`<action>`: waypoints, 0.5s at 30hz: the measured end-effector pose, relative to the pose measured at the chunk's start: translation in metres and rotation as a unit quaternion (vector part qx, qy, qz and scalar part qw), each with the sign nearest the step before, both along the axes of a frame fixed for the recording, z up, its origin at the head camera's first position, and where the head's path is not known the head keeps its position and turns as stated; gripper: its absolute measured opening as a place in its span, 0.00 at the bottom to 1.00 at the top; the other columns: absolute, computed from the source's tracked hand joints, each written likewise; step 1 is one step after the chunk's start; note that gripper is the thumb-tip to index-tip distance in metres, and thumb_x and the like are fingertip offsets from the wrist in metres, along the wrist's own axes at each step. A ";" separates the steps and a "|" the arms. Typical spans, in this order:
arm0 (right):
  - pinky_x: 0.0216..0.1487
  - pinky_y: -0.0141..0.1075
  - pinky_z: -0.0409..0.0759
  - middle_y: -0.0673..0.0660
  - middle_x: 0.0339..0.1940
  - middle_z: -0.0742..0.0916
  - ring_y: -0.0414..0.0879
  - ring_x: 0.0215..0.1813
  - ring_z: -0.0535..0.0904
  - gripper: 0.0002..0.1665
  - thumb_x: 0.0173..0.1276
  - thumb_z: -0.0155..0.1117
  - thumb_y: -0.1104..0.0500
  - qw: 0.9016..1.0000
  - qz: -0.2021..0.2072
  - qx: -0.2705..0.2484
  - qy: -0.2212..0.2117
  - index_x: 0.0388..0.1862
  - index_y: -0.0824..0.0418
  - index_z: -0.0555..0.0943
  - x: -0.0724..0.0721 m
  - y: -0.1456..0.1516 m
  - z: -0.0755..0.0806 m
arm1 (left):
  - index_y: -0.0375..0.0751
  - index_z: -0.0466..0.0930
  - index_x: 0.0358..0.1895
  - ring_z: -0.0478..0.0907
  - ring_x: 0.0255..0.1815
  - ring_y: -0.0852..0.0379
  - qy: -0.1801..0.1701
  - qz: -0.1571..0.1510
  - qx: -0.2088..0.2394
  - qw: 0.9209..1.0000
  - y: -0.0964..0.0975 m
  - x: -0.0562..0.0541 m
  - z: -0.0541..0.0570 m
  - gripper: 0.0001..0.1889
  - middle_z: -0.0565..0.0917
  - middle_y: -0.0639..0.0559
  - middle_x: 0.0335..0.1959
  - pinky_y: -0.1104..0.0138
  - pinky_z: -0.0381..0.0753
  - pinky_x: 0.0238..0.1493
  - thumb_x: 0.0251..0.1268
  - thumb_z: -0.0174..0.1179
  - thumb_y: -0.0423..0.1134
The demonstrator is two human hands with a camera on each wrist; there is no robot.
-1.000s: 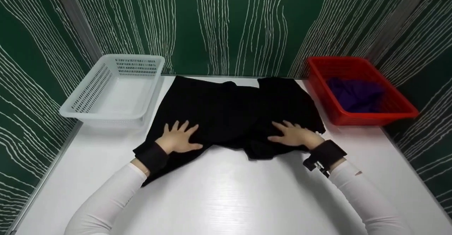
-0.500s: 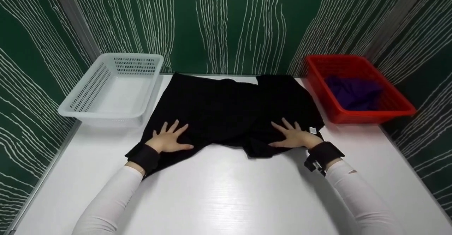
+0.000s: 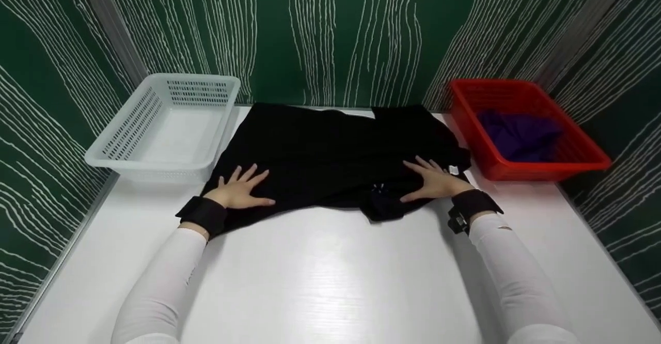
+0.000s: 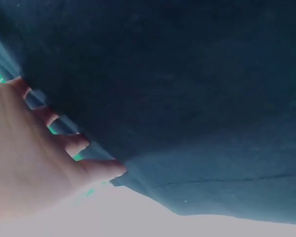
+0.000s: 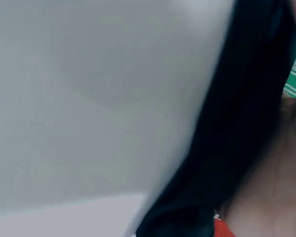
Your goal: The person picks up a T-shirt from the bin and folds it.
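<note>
Resting my left hand (image 3: 235,194) and right hand (image 3: 438,184), fingers spread wide, on black cloth (image 3: 320,153), I can't read its tag (image 3: 454,170).

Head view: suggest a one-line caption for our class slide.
Left hand and right hand spread over black cloth, between a white basket and a red basket holding purple cloth.
</note>
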State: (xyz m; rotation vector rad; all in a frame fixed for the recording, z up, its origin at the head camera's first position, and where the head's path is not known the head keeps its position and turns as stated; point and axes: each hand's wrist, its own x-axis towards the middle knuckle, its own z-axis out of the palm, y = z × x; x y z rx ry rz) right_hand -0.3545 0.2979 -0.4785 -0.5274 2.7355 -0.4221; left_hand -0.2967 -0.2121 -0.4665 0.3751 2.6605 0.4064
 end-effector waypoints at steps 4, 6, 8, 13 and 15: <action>0.76 0.73 0.58 0.70 0.83 0.62 0.76 0.81 0.56 0.61 0.57 0.76 0.35 0.995 0.012 -0.001 0.095 0.83 0.54 0.59 0.010 -0.007 0.003 | 0.47 0.50 0.84 0.39 0.85 0.25 0.053 0.011 -0.002 0.999 0.005 0.007 0.000 0.47 0.46 0.34 0.85 0.24 0.40 0.76 0.71 0.55 0.66; 0.70 0.68 0.70 0.68 0.75 0.73 0.71 0.74 0.69 0.51 0.60 0.76 0.40 0.986 0.032 -0.015 0.162 0.77 0.56 0.68 0.020 -0.015 0.006 | 0.43 0.58 0.81 0.52 0.82 0.25 0.109 0.007 -0.013 0.994 0.011 0.017 0.001 0.42 0.56 0.31 0.82 0.26 0.50 0.76 0.72 0.57 0.62; 0.60 0.60 0.80 0.64 0.61 0.83 0.63 0.62 0.80 0.38 0.61 0.76 0.41 0.973 0.053 -0.033 0.223 0.65 0.58 0.79 0.033 -0.025 0.008 | 0.39 0.69 0.74 0.66 0.75 0.28 0.171 -0.007 -0.015 0.985 0.020 0.028 0.003 0.36 0.69 0.31 0.75 0.31 0.63 0.73 0.71 0.60 0.57; 0.28 0.37 0.78 0.49 0.31 0.84 0.42 0.31 0.78 0.30 0.53 0.76 0.29 0.949 0.103 -0.036 0.297 0.34 0.53 0.82 0.063 -0.049 0.006 | 0.44 0.87 0.51 0.85 0.47 0.41 0.268 -0.061 0.002 0.961 0.041 0.055 0.006 0.21 0.87 0.44 0.49 0.48 0.85 0.47 0.62 0.71 0.54; 0.23 0.34 0.73 0.48 0.28 0.82 0.40 0.27 0.75 0.30 0.53 0.77 0.30 0.942 0.118 -0.015 0.314 0.31 0.53 0.81 0.071 -0.056 0.002 | 0.46 0.88 0.46 0.85 0.40 0.45 0.279 -0.072 0.003 0.958 0.047 0.060 0.006 0.19 0.88 0.47 0.43 0.51 0.86 0.40 0.58 0.75 0.54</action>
